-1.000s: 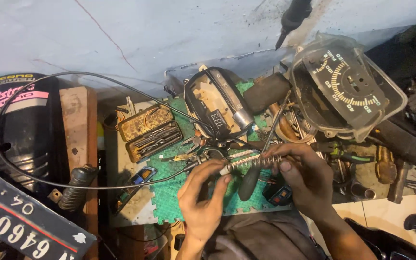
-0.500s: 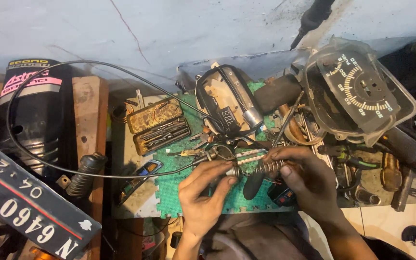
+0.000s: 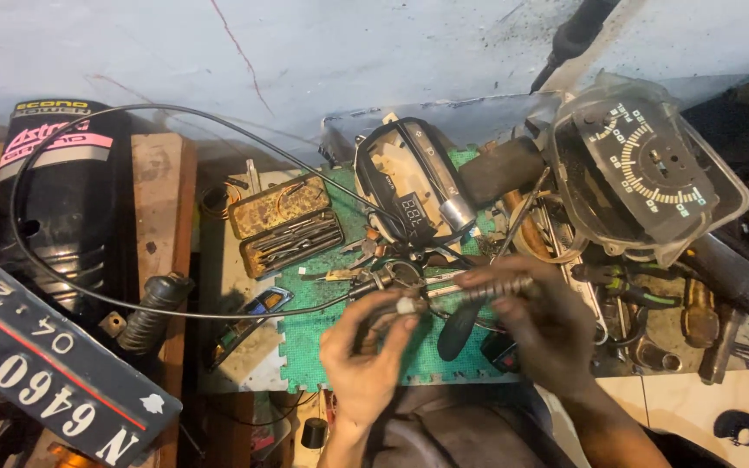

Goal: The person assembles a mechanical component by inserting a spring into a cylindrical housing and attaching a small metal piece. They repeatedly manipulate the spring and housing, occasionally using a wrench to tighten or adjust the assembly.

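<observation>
My left hand (image 3: 364, 357) pinches the metal end fitting (image 3: 402, 303) of a long black cable (image 3: 71, 286) that loops out to the left. My right hand (image 3: 541, 322) grips a ribbed metal sleeve (image 3: 487, 290) on the same cable, just right of the left fingers. Both hands hover over a green foam mat (image 3: 305, 342). A black-handled tool (image 3: 452, 329) lies under the right hand.
A clear-cased speedometer (image 3: 648, 169) sits at the upper right beside a black grip (image 3: 500, 169). A small digital meter housing (image 3: 409, 195) and an open rusty tool tin (image 3: 286, 224) lie behind the mat. A black number plate (image 3: 54, 381) and a black fairing panel (image 3: 54, 199) are at left.
The view has drifted, so everything sits slightly lower and to the right in frame. My hands stay on the cable end, with the sleeve nearly level now.
</observation>
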